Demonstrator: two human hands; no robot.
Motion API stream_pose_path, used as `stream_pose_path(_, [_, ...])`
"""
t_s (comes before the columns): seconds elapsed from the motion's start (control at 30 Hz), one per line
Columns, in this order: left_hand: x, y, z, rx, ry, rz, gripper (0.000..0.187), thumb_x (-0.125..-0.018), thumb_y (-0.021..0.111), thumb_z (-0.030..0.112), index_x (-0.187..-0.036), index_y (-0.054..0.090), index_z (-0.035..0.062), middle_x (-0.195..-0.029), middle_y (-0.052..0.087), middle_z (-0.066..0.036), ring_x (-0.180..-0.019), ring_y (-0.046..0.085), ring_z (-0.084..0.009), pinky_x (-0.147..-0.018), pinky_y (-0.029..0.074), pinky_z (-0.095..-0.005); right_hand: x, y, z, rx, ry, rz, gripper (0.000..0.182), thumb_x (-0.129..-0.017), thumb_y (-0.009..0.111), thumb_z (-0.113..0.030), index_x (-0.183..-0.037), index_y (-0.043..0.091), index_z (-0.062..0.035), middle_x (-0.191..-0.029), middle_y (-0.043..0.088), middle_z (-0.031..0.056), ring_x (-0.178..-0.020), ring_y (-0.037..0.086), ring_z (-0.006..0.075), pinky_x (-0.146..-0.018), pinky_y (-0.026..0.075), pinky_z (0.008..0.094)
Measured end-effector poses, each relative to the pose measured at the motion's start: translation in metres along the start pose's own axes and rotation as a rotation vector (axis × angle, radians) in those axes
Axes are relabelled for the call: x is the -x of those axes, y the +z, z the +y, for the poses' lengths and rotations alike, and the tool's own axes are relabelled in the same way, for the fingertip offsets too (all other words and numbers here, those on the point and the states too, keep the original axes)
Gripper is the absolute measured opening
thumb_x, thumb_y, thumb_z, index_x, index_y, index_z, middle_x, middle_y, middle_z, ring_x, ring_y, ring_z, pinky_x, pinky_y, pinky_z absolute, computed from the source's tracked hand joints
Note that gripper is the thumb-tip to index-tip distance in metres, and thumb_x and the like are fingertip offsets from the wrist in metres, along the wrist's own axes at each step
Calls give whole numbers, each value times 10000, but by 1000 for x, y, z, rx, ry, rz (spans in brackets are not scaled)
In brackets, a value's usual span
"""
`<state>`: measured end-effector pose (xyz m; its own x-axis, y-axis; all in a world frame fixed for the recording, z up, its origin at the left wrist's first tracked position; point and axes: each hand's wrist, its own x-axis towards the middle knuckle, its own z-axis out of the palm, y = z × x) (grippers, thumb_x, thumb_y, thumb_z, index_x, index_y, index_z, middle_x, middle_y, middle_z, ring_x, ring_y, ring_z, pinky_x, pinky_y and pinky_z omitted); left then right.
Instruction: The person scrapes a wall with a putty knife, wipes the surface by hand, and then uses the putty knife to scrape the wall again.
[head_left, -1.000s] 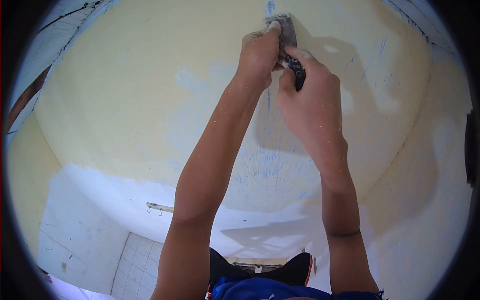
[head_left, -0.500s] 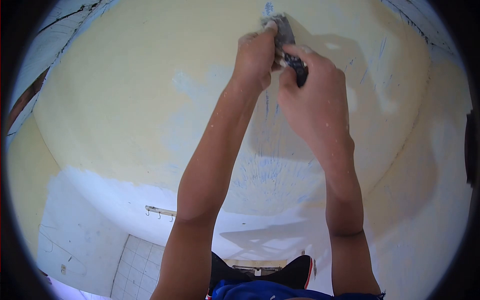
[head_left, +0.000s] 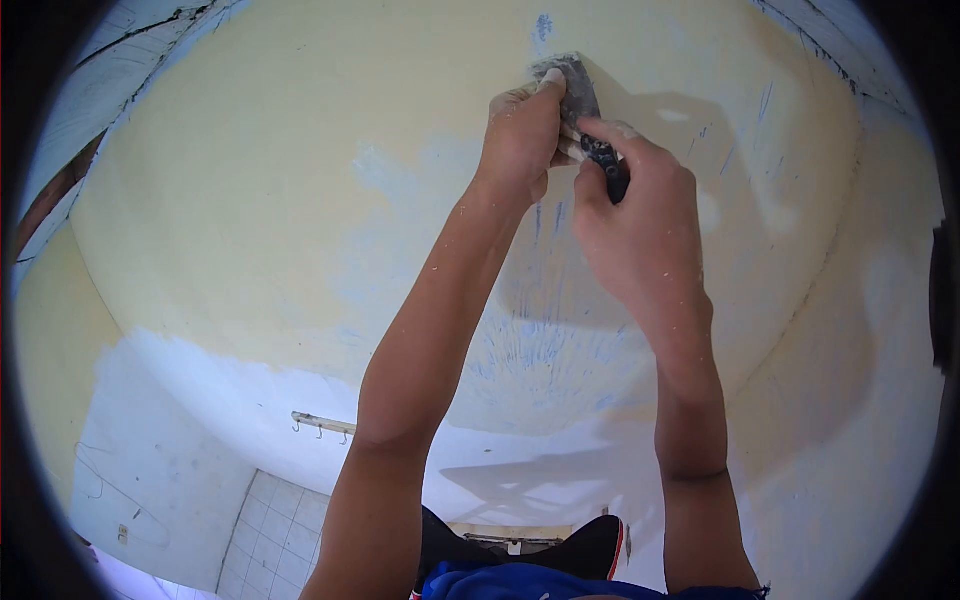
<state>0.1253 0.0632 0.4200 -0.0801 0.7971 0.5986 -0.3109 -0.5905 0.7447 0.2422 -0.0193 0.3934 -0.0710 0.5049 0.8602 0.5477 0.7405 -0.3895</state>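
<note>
Both of my arms reach up to a putty knife [head_left: 580,95] held near the upper part of a pale yellow wall [head_left: 270,150]. Its wide grey blade is smeared with whitish paste, and the handle is dark. My right hand [head_left: 645,205] is closed around the handle, with the index finger stretched along it towards the blade. My left hand [head_left: 522,135] pinches the blade, thumb on its face and the other fingers partly hidden behind. Pale paste coats several fingertips. Blue scrape marks [head_left: 543,28] show just above the blade.
More blue scratches [head_left: 540,350] fan out lower on the wall. A hook rail [head_left: 322,422] is fixed to the white lower section. Floor tiles [head_left: 275,530] show at lower left, a wall socket [head_left: 123,533] beside them. A dark object [head_left: 940,300] sits at the right edge.
Both hands and the putty knife have moved slightly down and right in view, away from the upper blue marks. My hold on it looks the same.
</note>
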Motion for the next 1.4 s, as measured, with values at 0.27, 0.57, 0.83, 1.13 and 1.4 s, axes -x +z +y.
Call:
stream_pose_path(0.27, [-22, -1, 28, 7, 37, 39, 343, -997, 526, 282, -769, 612, 40, -639, 592, -61, -518, 536, -157, -504, 452, -330, -24, 4, -16, 30, -77, 63, 334, -867, 520, -62, -1141, 657, 73, -858, 704, 261, -768, 711, 355, -742, 564, 405])
stream_pose_path(0.57, [-4, 0, 9, -41, -15, 34, 319, -1011, 520, 269, -793, 592, 47, -649, 590, -47, -528, 533, -145, -513, 463, -332, -5, 3, -1, -37, 2, 13, 358, -869, 528, -62, -1181, 644, 70, -882, 709, 261, -786, 715, 350, -782, 560, 403])
stream_pose_path(0.83, [-14, 1, 17, -40, 24, 27, 315, -1018, 494, 250, -810, 599, 39, -650, 597, -54, -526, 548, -146, -534, 481, -321, -17, -1, -3, -1, -28, 44, 347, -863, 527, -63, -1152, 660, 75, -869, 705, 274, -755, 716, 348, -743, 570, 397])
stream_pose_path(1.13, [-33, -5, 37, 27, 68, -17, 273, -1000, 495, 205, -906, 592, -32, -715, 603, -106, -555, 553, -192, -553, 521, -370, -33, 1, -31, 30, 1, 49, 361, -829, 542, -74, -1129, 671, 79, -789, 701, 250, -707, 710, 341, -696, 574, 401])
stream_pose_path(1.4, [-34, 0, 46, 67, 52, 5, 245, -985, 501, 175, -974, 591, -52, -783, 603, -112, -604, 565, -202, -580, 542, -382, -38, -6, -40, 67, -36, 48, 259, -835, 556, -98, -979, 687, 73, -723, 683, 220, -671, 695, 332, -679, 572, 403])
